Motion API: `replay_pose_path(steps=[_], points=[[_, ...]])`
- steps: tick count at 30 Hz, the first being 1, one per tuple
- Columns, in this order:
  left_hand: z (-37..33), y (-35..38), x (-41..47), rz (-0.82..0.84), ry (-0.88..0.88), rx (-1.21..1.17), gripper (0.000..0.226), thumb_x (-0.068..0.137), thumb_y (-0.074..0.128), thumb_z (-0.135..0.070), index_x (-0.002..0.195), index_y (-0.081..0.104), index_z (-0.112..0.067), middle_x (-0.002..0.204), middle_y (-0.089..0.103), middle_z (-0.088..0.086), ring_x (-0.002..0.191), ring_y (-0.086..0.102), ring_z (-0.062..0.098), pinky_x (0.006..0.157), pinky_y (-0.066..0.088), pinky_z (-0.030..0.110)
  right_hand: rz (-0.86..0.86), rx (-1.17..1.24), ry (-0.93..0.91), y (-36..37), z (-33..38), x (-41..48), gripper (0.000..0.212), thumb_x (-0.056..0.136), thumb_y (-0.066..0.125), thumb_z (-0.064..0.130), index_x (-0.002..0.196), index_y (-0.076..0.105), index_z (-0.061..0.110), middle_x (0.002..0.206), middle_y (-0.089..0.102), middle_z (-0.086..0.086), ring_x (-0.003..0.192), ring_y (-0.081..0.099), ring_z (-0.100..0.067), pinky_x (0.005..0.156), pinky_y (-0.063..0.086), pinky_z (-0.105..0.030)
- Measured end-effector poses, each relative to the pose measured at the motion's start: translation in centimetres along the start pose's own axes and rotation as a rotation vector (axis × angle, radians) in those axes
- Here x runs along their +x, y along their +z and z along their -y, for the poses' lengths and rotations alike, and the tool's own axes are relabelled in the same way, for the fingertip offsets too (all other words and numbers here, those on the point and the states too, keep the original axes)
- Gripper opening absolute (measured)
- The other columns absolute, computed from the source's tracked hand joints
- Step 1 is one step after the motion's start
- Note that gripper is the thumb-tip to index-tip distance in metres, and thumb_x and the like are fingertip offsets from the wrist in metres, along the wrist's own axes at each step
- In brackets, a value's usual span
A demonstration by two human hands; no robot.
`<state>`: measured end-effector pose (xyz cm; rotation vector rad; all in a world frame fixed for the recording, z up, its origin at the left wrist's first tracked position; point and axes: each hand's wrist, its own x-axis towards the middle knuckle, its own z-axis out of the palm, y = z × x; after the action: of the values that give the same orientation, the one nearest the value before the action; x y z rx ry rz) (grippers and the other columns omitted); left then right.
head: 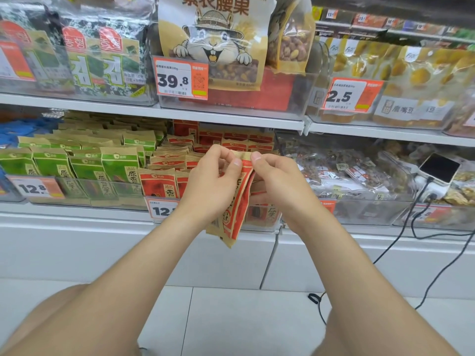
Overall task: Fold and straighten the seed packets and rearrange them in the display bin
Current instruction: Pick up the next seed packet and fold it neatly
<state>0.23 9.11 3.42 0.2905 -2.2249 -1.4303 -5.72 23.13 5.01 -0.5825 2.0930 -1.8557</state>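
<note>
Now | I see my left hand [213, 176] and right hand [277, 181] both pinching the top edge of the red seed packets [239, 201] | bunch hangs upright just before the display bin [262, 215], lower shelf

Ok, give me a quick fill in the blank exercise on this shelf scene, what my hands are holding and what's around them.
1. The left hand and right hand pinch the top of a tan and ____ seed packet.
2. The neighbouring packets in the bin to its left are ____.
3. The price tag below the cartoon-animal bag reads ____.
4. A phone lies on the lower shelf, toward the person's ____.
Missing words: red; green; 39.8; right.
</note>
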Motion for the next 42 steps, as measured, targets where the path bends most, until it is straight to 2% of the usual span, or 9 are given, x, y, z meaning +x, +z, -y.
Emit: replay_pose_path(steps=[3, 11, 17, 21, 24, 28, 33, 37, 42], points=[[-0.6, -0.2, -0.4, 0.074, 0.013, 0.024, 0.021, 0.104, 0.059, -0.053, 0.111, 0.054, -0.033, 0.098, 0.071, -0.007, 0.086, 0.072, 0.017, 0.082, 0.06, 0.047, -0.037, 0.027, -0.051, -0.1, -0.7, 0.3, 0.036, 0.111, 0.057, 0.044, 0.109, 0.079, 0.015, 0.105, 0.08, -0.017, 0.102, 0.078, -0.038, 0.088, 0.066, -0.055], [-1.1, 0.5, -1.3, 0.083, 0.116, -0.029, 0.02, 0.113, 0.042, -0.039, 0.106, 0.051, -0.023, 0.075, 0.065, -0.001, 0.067, 0.062, 0.011, 0.068, 0.051, 0.042, -0.089, 0.386, 0.0, 0.3, -0.6, 0.2, 0.033, 0.103, 0.07, 0.033, 0.107, 0.079, 0.002, 0.111, 0.08, -0.02, 0.096, 0.077, -0.029, 0.095, 0.064, -0.044], [-1.0, 0.8, -0.8, 0.097, 0.016, -0.088, 0.029, 0.115, 0.039, -0.034, 0.092, 0.05, -0.02, 0.073, 0.055, -0.011, 0.072, 0.053, 0.01, 0.072, 0.046, 0.039, -0.152, 0.234, -0.05, 0.2, -0.5, 0.6, 0.031, 0.108, 0.066, 0.026, 0.104, 0.079, -0.002, 0.101, 0.081, -0.018, 0.092, 0.078, -0.028, 0.089, 0.066, -0.045], [-0.9, 0.5, -0.3, 0.084, -0.038, -0.18, 0.027, 0.114, 0.045, -0.035, 0.095, 0.058, -0.02, 0.087, 0.063, -0.004, 0.08, 0.06, 0.012, 0.076, 0.049, 0.034, -0.064, 0.157, -0.033, -0.2, 0.2, 0.3, 0.012, 0.099, 0.075, 0.014, 0.107, 0.077, 0.006, 0.101, 0.081, -0.016, 0.088, 0.079, -0.026, 0.093, 0.065, -0.048], [-1.0, 0.2, 0.0, -0.001, -0.086, -0.322, 0.032, 0.113, 0.049, -0.042, 0.094, 0.059, -0.019, 0.08, 0.065, -0.009, 0.07, 0.064, 0.003, 0.069, 0.054, 0.027, 0.092, -0.018, 0.035, -0.6, 0.2, 0.0, 0.032, 0.083, 0.079, 0.027, 0.112, 0.073, 0.015, 0.104, 0.082, -0.01, 0.102, 0.079, -0.034, 0.102, 0.06, -0.056], [-0.9, -0.4, 0.6, -0.082, -0.104, -0.392, 0.04, 0.108, 0.055, -0.054, 0.088, 0.056, -0.019, 0.071, 0.065, -0.013, 0.071, 0.065, 0.01, 0.077, 0.057, 0.041, 0.243, -0.06, 0.174, -0.9, 0.4, -0.8, 0.041, 0.086, 0.082, 0.042, 0.118, 0.066, 0.023, 0.105, 0.08, -0.008, 0.091, 0.08, -0.035, 0.097, 0.063, -0.056], [-0.7, -1.0, 0.2, 0.07, -0.052, -0.23, 0.052, 0.099, 0.062, -0.058, 0.068, 0.068, -0.017, 0.085, 0.073, 0.02, 0.09, 0.076, 0.035, 0.095, 0.06, 0.061, 0.02, -0.051, 0.061, -0.4, 0.2, -0.5, 0.042, 0.099, 0.072, 0.054, 0.101, 0.066, 0.012, 0.092, 0.081, -0.006, 0.09, 0.081, -0.031, 0.089, 0.065, -0.057], [-0.7, -0.9, -0.3, 0.121, 0.124, 0.026, 0.047, 0.108, 0.049, -0.042, 0.093, 0.079, -0.01, 0.09, 0.078, -0.001, 0.088, 0.074, 0.012, 0.085, 0.061, 0.049, 0.019, -0.058, 0.046, -0.9, 0.0, -0.2, 0.045, 0.107, 0.06, 0.05, 0.094, 0.078, 0.011, 0.095, 0.082, -0.01, 0.093, 0.081, -0.03, 0.09, 0.066, -0.053], [-0.6, -1.5, -0.3, 0.169, 0.259, 0.184, 0.04, 0.115, 0.038, -0.028, 0.11, 0.075, -0.014, 0.089, 0.072, -0.001, 0.089, 0.068, 0.017, 0.085, 0.057, 0.049, 0.025, -0.035, 0.043, -1.1, 0.6, -0.7, 0.042, 0.111, 0.057, 0.041, 0.104, 0.078, 0.006, 0.096, 0.082, -0.011, 0.086, 0.081, -0.025, 0.073, 0.067, -0.036]])
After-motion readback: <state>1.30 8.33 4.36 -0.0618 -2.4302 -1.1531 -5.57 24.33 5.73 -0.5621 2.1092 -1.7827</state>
